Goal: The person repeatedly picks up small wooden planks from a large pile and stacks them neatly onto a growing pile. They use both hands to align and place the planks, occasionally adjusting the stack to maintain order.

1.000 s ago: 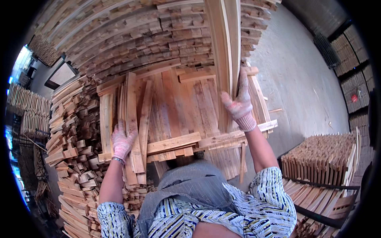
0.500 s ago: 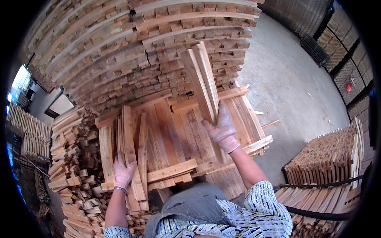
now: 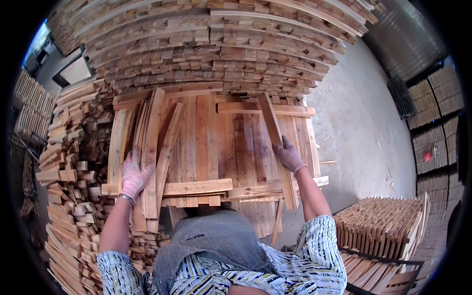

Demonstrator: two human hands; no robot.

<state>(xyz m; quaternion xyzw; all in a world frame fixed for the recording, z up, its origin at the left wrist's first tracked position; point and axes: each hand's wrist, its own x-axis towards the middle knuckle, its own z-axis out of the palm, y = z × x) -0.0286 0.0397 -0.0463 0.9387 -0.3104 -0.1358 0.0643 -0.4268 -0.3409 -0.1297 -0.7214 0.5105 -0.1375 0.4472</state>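
My left hand (image 3: 135,176), in a pale pinkish work glove, is closed around the edges of a bundle of narrow wooden planks (image 3: 153,137) at the table's left side. Its thumb lies over the rightmost of them. In my right hand (image 3: 290,155), also gloved, is a long wooden plank (image 3: 278,147), gripped at its right edge and slanting across the right part of the board-covered table (image 3: 201,142). A loose plank (image 3: 170,145) leans beside the bundle. Short crosswise planks (image 3: 199,187) lie along the near edge, and another crosswise plank (image 3: 265,108) lies along the far edge.
A tall wall of stacked planks (image 3: 216,54) rises just behind the table. Heaped offcuts (image 3: 73,182) crowd the left. Concrete floor (image 3: 364,128) lies to the right, with a bundle of upright slats (image 3: 376,223) near me and stacked pallets (image 3: 432,142) beyond.
My right hand has lowered from holding planks raised upright to holding a plank slanted low across the table. My left hand stays on the bundle. The whole view has shifted.
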